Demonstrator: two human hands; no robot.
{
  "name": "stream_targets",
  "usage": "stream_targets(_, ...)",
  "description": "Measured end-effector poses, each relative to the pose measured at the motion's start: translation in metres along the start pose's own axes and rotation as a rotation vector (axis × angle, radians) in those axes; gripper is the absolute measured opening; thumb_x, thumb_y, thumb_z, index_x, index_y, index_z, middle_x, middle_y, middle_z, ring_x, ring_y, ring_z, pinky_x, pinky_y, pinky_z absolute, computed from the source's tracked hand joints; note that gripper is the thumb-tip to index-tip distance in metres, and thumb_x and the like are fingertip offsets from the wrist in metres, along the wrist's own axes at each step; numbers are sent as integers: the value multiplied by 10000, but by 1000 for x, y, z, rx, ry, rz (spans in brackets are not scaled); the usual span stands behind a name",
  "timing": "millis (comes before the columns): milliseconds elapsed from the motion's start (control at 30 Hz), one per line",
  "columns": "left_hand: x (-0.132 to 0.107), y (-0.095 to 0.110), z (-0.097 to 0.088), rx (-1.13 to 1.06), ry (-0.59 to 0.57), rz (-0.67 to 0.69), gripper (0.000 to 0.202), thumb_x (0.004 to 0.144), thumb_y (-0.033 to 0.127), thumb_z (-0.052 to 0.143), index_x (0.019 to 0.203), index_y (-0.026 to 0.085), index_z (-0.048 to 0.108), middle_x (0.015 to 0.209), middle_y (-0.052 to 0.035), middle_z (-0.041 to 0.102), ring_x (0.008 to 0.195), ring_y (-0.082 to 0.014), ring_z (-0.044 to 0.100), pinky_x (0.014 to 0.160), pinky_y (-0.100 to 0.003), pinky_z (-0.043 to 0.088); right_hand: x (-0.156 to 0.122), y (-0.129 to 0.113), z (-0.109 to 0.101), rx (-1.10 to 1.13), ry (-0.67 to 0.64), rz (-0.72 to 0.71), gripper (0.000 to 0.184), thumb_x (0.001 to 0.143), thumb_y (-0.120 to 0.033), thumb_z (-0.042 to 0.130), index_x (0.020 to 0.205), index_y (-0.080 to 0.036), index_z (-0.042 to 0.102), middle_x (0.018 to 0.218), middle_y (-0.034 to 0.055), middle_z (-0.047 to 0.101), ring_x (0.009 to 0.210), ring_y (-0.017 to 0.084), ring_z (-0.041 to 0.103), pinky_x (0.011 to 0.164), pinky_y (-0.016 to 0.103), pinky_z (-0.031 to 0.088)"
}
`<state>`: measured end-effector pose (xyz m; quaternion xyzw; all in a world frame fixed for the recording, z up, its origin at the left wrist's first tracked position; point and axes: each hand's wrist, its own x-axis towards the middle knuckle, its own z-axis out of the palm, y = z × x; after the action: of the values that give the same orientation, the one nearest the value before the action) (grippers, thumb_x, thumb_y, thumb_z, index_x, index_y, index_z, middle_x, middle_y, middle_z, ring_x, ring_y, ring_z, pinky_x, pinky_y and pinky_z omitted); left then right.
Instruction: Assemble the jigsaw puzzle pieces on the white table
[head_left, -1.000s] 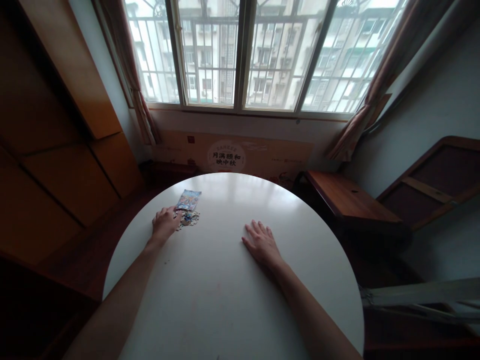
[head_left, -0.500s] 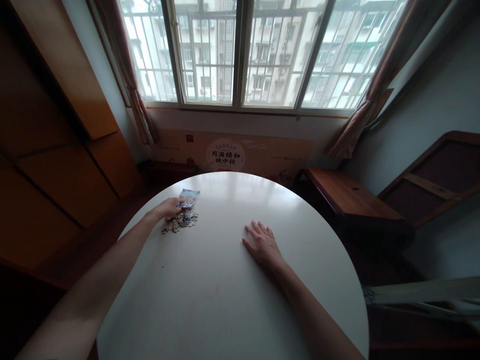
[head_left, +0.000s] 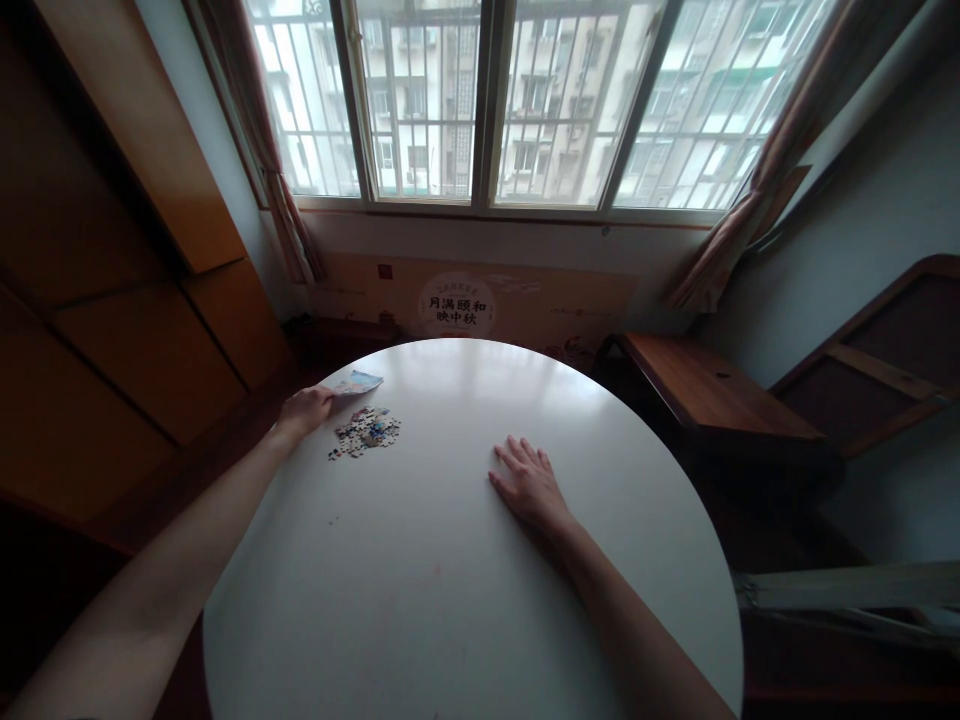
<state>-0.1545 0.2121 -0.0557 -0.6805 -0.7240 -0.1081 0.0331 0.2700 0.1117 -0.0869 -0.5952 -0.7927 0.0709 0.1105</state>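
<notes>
My left hand [head_left: 304, 409] is closed on the edge of a small colourful card [head_left: 358, 382] at the far left of the round white table [head_left: 465, 590], lifting it slightly off the surface. Just right of that hand lies a loose heap of small puzzle pieces [head_left: 367, 431]. A few stray bits lie a little nearer to me. My right hand [head_left: 529, 484] rests flat on the table near its middle, fingers stretched out and holding nothing.
A barred window [head_left: 495, 100] with curtains fills the far wall, with a printed cardboard panel [head_left: 465, 305] below it. Wooden cabinets [head_left: 127, 300] stand at the left. A wooden bench [head_left: 712, 395] and a leaning wooden frame [head_left: 877, 360] are at the right.
My left hand moved from the puzzle pieces to the card, took hold of its edge and pulled it left and up. The heap of pieces is now uncovered. My right hand stayed flat.
</notes>
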Motion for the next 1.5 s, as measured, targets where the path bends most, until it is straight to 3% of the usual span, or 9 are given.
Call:
stream_targets(200,-18,-19,1,31,56,-28,398,768,217,446,1114,227,642,1217,-35,591,1132,-239,505,966,-309,398,-1,-1,-1,3,2,-4,526,884,-478,391,1349,-230,405,1468,93,281,1357,268,198,1085,455,111)
stream_targets(333,-48,-5,4,-33,155,-75,437,846,351,357,1161,165,596,1205,-90,574,1100,-254,511,971,-344,388,-1,-2,-3,6,1,-5,525,884,-474,391,1345,-224,411,1467,96,283,1356,277,199,1083,464,115)
stream_targets(433,-82,14,15,-101,40,-1,632,857,519,299,1297,93,455,1282,-141,499,1175,-255,462,1005,-348,357,-1,-2,-3,5,-7,-4,519,886,-472,388,1339,-222,421,1467,97,283,1355,280,201,1083,464,118)
stream_targets(567,-112,32,31,-39,-92,141,841,808,631,329,1405,45,246,1463,-165,252,1356,-283,199,1110,-399,172,-1,-1,-1,8,0,-12,536,888,-476,381,1357,-218,394,1469,102,276,1356,277,201,1085,458,115)
stream_targets(700,-102,47,34,-43,-103,99,856,807,642,314,1410,43,214,1474,-178,213,1366,-283,179,1111,-380,168,-1,0,1,13,11,-18,538,891,-465,381,1368,-217,375,1467,100,281,1357,275,196,1084,460,115)
stream_targets(800,-85,63,32,-79,-24,59,845,806,645,324,1414,70,204,1467,-176,236,1361,-281,195,1101,-374,189,-2,-1,1,14,11,-19,536,892,-453,381,1369,-208,376,1463,107,288,1356,277,200,1085,454,116)
stream_targets(1000,-58,88,33,-91,-31,-55,912,749,711,372,1397,78,261,1461,-212,222,1343,-343,215,1073,-413,209,-3,-4,-2,21,1,-19,518,891,-440,389,1351,-205,407,1463,113,288,1355,281,204,1085,452,123)
stream_targets(1267,-30,97,44,-71,-63,34,767,792,676,335,1346,149,389,1440,-169,306,1340,-318,236,1071,-417,182,-3,-4,-3,35,-3,-15,504,890,-432,401,1343,-210,418,1468,111,276,1357,278,197,1084,456,121)
stream_targets(1500,-46,154,51,-136,-22,181,624,845,555,359,1312,149,436,1428,-150,335,1334,-307,248,1086,-411,170,-2,-4,-2,38,-18,-9,511,885,-436,404,1341,-206,420,1466,108,280,1356,280,204,1084,452,129)
